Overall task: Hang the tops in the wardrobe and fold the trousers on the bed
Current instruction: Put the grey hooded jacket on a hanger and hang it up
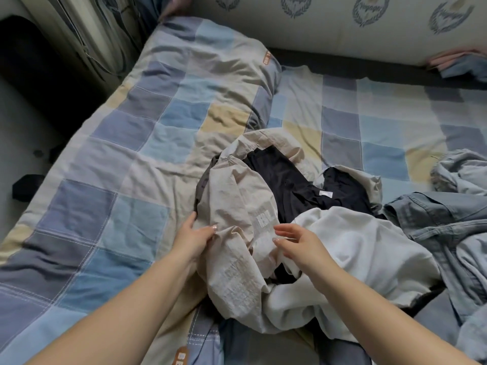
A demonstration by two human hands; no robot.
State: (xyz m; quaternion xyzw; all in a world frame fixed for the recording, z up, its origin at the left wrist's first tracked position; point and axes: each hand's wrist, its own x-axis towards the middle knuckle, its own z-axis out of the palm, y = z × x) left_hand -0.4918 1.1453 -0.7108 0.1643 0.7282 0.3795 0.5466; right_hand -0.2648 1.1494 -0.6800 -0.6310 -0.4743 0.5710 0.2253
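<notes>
A heap of clothes lies on the bed (110, 159). On top is a crumpled beige garment (234, 206) with pale printed lettering. Under it shows a black garment (290, 185) with a small white label. A white garment (353, 246) spreads to the right of the heap. Further right lie blue-grey denim pieces (442, 222). My left hand (195, 235) grips the beige garment's left edge, thumb on top of the cloth. My right hand (297, 243) hovers over the beige and white cloth with relaxed, slightly spread fingers, fingertips touching the beige fabric.
A checked blue, grey and yellow quilt (184, 83) is bunched at the back left of the bed. A padded headboard (342, 25) with printed crests runs along the far side. Pink and blue folded cloth (458, 64) sits at the far right corner. Dark floor lies to the left.
</notes>
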